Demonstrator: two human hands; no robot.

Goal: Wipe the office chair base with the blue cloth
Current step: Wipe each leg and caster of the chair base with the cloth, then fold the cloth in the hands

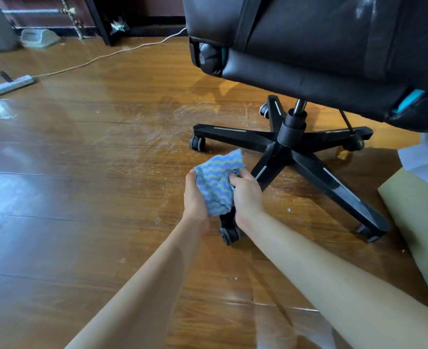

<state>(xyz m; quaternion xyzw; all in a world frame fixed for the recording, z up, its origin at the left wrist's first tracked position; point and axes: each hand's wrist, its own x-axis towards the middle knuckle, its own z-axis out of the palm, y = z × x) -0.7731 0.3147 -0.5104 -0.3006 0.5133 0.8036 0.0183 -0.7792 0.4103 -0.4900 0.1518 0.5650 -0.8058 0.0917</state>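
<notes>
- Blue cloth [216, 182]: wavy-striped, bunched, held over the near leg of the chair base [291, 144], just above that leg's caster [229, 234].
- Left hand [195, 197]: fingers curled round the cloth's left edge.
- Right hand [247, 195]: grips the cloth's right side.
- Chair base: black, five-legged, on a wooden floor [82, 159]; the cloth and hands hide the near leg's outer part.
- Seat [308, 46]: black, overhanging the base.
- Beige sheet [419, 210]: beside the right-hand leg.
- Power strip [13, 85], with cable [102, 57]: far left, well apart.
</notes>
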